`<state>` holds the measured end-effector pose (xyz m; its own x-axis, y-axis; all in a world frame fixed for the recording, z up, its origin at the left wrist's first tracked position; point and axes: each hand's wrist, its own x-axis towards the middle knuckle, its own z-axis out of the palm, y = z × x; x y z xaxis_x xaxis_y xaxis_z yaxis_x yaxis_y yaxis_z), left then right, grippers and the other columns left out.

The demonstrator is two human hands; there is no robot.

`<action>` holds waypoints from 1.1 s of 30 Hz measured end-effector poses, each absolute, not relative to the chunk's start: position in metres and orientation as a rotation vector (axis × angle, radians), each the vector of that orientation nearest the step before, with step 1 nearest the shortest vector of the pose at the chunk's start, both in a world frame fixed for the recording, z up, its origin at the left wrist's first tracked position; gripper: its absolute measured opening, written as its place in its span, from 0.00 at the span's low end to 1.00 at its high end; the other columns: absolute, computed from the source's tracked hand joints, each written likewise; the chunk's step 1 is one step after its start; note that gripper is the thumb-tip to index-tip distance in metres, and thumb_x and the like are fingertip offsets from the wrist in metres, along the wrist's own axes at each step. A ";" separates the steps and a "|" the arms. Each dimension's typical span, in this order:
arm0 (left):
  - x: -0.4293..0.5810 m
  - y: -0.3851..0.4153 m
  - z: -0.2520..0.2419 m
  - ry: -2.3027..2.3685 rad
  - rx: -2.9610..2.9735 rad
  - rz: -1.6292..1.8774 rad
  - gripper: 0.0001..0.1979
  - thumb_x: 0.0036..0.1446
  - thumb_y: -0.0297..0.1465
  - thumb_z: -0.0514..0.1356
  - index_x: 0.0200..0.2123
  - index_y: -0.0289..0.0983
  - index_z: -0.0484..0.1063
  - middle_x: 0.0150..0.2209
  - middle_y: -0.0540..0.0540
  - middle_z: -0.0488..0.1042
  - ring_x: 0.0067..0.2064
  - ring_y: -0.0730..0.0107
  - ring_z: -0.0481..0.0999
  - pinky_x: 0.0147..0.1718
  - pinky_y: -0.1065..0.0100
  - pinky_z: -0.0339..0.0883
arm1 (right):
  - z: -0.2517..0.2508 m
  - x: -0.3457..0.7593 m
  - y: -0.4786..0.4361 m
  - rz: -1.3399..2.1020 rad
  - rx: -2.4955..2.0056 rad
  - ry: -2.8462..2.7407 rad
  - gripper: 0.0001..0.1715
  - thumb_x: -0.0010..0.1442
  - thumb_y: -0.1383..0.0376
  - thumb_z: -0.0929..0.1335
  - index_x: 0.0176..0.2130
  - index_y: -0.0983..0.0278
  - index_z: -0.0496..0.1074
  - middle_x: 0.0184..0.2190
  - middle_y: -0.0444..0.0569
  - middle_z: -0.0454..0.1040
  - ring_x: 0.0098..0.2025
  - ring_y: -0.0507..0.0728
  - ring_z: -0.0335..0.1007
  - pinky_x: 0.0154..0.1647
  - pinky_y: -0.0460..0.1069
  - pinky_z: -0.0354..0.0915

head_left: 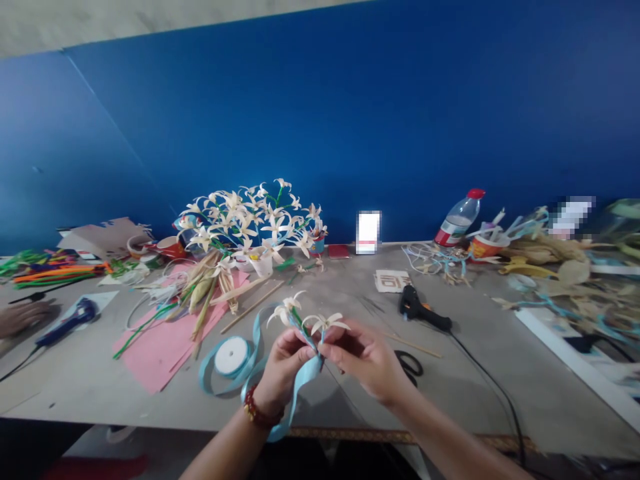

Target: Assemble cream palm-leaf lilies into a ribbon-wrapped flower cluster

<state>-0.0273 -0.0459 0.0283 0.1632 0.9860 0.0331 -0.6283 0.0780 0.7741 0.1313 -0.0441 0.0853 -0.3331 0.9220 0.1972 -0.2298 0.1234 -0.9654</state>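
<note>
Near the table's front, my left hand (286, 370) is closed on the stem of a handmade white flower (289, 313), whose green and blue wrapped stem slants between the fingers. My right hand (367, 357) pinches a second white flower (327, 323) just under its petals, close against the first. A light blue ribbon (303, 377) hangs from the hands toward the table edge. Its loops run left to the ribbon spool (233, 356), lying flat. The stem ends are partly hidden by my fingers. Black scissors (411, 367) lie beside my right wrist, partly covered.
Many white flowers (250, 217) stand behind. Pink paper (150, 353) and corn husks (205, 287) lie left. Rightward are a black glue gun (425, 312) with its cord, a bottle (457, 220) and a white board (575, 367). Another person's hand (25, 317) rests far left near a blue glue gun (70, 323).
</note>
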 end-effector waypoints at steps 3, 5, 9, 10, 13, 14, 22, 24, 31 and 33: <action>-0.028 -0.046 0.028 0.587 0.764 1.309 0.11 0.44 0.32 0.75 0.28 0.34 0.77 0.26 0.50 0.78 0.24 0.76 0.73 0.24 0.75 0.67 | 0.086 0.131 -0.043 1.406 -0.766 -1.389 0.14 0.55 0.56 0.74 0.30 0.62 0.70 0.26 0.42 0.68 0.26 0.50 0.63 0.28 0.46 0.61; -0.028 -0.045 0.028 0.592 0.770 1.303 0.11 0.44 0.32 0.74 0.28 0.34 0.77 0.26 0.50 0.77 0.24 0.76 0.73 0.24 0.75 0.67 | 0.087 0.131 -0.042 1.385 -0.801 -1.414 0.14 0.55 0.56 0.74 0.29 0.62 0.70 0.26 0.42 0.68 0.26 0.51 0.64 0.28 0.46 0.62; -0.028 -0.044 0.029 0.589 0.758 1.285 0.11 0.45 0.31 0.74 0.28 0.34 0.77 0.25 0.51 0.77 0.23 0.77 0.72 0.24 0.75 0.65 | 0.086 0.133 -0.041 1.315 -0.863 -1.514 0.13 0.56 0.57 0.73 0.30 0.62 0.71 0.25 0.44 0.71 0.27 0.53 0.67 0.29 0.47 0.63; -0.028 -0.044 0.029 0.592 0.755 1.281 0.10 0.45 0.31 0.74 0.28 0.34 0.77 0.25 0.51 0.77 0.23 0.77 0.71 0.24 0.75 0.65 | 0.086 0.134 -0.041 1.283 -0.879 -1.539 0.13 0.56 0.57 0.73 0.30 0.62 0.71 0.26 0.44 0.72 0.28 0.53 0.67 0.30 0.47 0.63; -0.029 -0.043 0.029 0.626 0.755 1.278 0.11 0.43 0.31 0.74 0.27 0.34 0.77 0.25 0.50 0.77 0.23 0.77 0.71 0.25 0.74 0.64 | 0.085 0.134 -0.041 1.211 -0.916 -1.580 0.11 0.57 0.58 0.72 0.30 0.62 0.72 0.26 0.45 0.72 0.28 0.53 0.68 0.30 0.47 0.63; -0.029 -0.042 0.029 0.644 0.759 1.278 0.12 0.43 0.32 0.75 0.27 0.34 0.77 0.25 0.50 0.77 0.23 0.77 0.70 0.25 0.74 0.64 | 0.085 0.134 -0.041 1.205 -0.919 -1.580 0.11 0.57 0.58 0.72 0.30 0.62 0.72 0.26 0.45 0.72 0.28 0.53 0.68 0.30 0.47 0.63; -0.031 -0.043 0.037 0.706 0.782 1.281 0.12 0.40 0.33 0.76 0.24 0.34 0.78 0.22 0.51 0.76 0.22 0.77 0.69 0.26 0.73 0.63 | 0.084 0.131 -0.041 1.300 -0.919 -1.524 0.12 0.54 0.58 0.74 0.30 0.62 0.71 0.25 0.43 0.71 0.27 0.51 0.66 0.28 0.46 0.62; -0.031 -0.043 0.040 0.706 0.791 1.288 0.12 0.39 0.33 0.76 0.24 0.34 0.78 0.22 0.51 0.76 0.22 0.77 0.68 0.26 0.73 0.63 | 0.084 0.131 -0.041 1.304 -0.919 -1.520 0.11 0.55 0.59 0.73 0.31 0.62 0.71 0.25 0.43 0.71 0.26 0.51 0.65 0.28 0.46 0.62; -0.031 -0.043 0.041 0.695 0.793 1.277 0.15 0.37 0.35 0.77 0.24 0.34 0.78 0.23 0.50 0.77 0.24 0.75 0.70 0.27 0.73 0.64 | 0.086 0.129 -0.042 1.324 -0.894 -1.503 0.12 0.54 0.58 0.74 0.30 0.62 0.71 0.27 0.44 0.71 0.28 0.52 0.66 0.30 0.46 0.62; -0.032 -0.043 0.041 0.683 0.804 1.270 0.15 0.37 0.35 0.77 0.24 0.34 0.78 0.23 0.49 0.77 0.25 0.74 0.71 0.28 0.72 0.65 | 0.084 0.128 -0.042 1.394 -0.873 -1.457 0.14 0.53 0.57 0.75 0.29 0.62 0.71 0.27 0.43 0.71 0.26 0.51 0.64 0.28 0.46 0.61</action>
<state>-0.0317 -0.0432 0.0413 0.1760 0.9844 -0.0079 -0.5492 0.1048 0.8291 0.1283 -0.0417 0.0842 -0.3359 0.9318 0.1372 -0.0963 0.1110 -0.9891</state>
